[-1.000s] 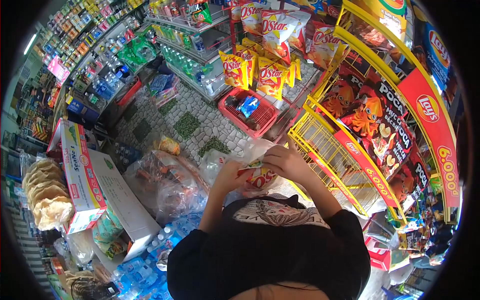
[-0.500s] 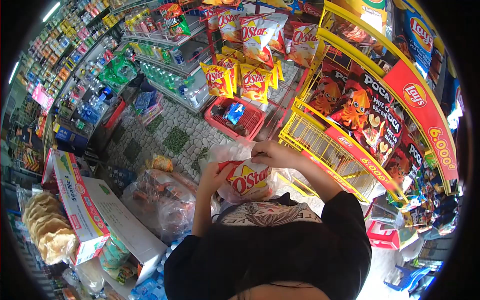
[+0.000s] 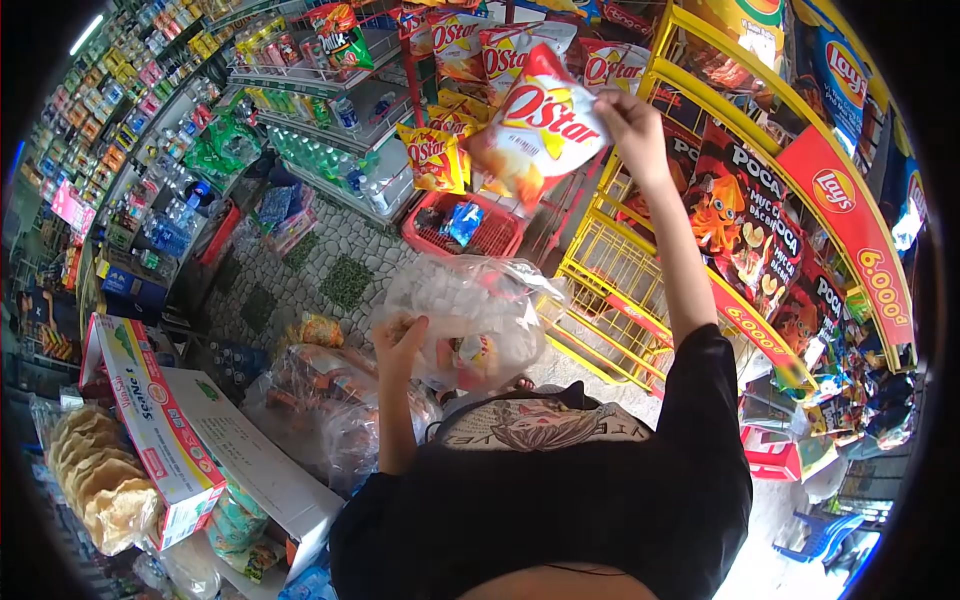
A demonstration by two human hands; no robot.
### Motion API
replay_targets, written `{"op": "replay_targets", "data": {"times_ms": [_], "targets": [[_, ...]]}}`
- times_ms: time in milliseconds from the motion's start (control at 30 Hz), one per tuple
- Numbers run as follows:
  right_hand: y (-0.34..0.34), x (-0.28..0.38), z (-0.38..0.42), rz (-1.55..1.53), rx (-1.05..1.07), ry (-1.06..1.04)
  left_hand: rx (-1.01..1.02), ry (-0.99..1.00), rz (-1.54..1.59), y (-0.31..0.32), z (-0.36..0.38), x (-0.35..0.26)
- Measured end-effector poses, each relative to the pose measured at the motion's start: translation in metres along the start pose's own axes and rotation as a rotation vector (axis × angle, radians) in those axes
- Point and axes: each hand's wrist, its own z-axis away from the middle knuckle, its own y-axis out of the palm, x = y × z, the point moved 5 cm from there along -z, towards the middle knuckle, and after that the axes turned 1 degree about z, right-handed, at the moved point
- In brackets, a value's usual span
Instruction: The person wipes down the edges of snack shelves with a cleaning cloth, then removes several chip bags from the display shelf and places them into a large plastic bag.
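High in front of the hanging packs, my right hand (image 3: pixel 632 125) pinches the upper right corner of a white and red O'Star chip bag (image 3: pixel 545 130). The pack hangs tilted, its printed front toward me. Lower down, my left hand (image 3: pixel 400 338) grips the left side of a large clear plastic bag (image 3: pixel 445 290) in front of my chest. Through the film, part of another red and yellow pack (image 3: pixel 475 355) shows. White O'Star packs (image 3: pixel 458 48) hang just behind the one in my right hand, with yellow O'Star packs (image 3: pixel 435 160) below them.
A yellow wire rack (image 3: pixel 610 285) with black Poca bags (image 3: pixel 745 215) stands at right. A red basket (image 3: pixel 470 235) sits on the stone-patterned floor ahead. To my left are an open cardboard box (image 3: pixel 235 435), bagged round crackers (image 3: pixel 100 470) and a filled plastic bag (image 3: pixel 320 400). Drink shelves line the far left.
My right hand has lifted an O'Star pack up and forward from the clear plastic bag to the hanging packs. My left hand has stayed low, shifting slightly left on the bag.
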Motion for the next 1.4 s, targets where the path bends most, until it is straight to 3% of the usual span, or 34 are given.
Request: {"op": "replay_targets", "data": {"times_ms": [67,133,267,400,467,533,700,1067,1133,1400], "targets": [[-0.007,0.006,-0.011,0.1,-0.06,-0.075,-0.011,0.006,0.007,0.002,0.001,0.001],[-0.013,0.023,-0.019,0.396,-0.119,-0.327,-0.042,0.015,0.017,0.003,0.003,0.003],[-0.014,0.023,-0.033,0.555,-0.161,-0.415,-0.094,-0.009,0.016,-0.002,0.01,0.006],[-0.019,0.015,-0.034,0.457,-0.188,-0.155,-0.161,-0.001,0.023,-0.014,0.015,0.009],[-0.02,0.013,-0.038,0.427,-0.192,-0.192,-0.174,-0.005,0.032,-0.019,0.017,0.015],[-0.015,0.014,-0.038,0.409,-0.113,-0.069,-0.183,-0.01,0.043,-0.018,0.02,0.018],[-0.017,0.004,-0.047,0.646,-0.069,-0.028,-0.181,-0.039,0.029,-0.003,0.027,0.012],[-0.011,0.021,-0.041,0.818,-0.063,-0.157,-0.131,-0.088,0.03,-0.004,0.031,0.029],[-0.013,0.014,-0.043,0.889,-0.021,-0.06,-0.119,-0.08,0.034,-0.002,0.03,0.032],[-0.028,-0.01,-0.054,0.646,0.031,0.056,-0.145,-0.033,-0.005,-0.006,0.028,0.031]]}}
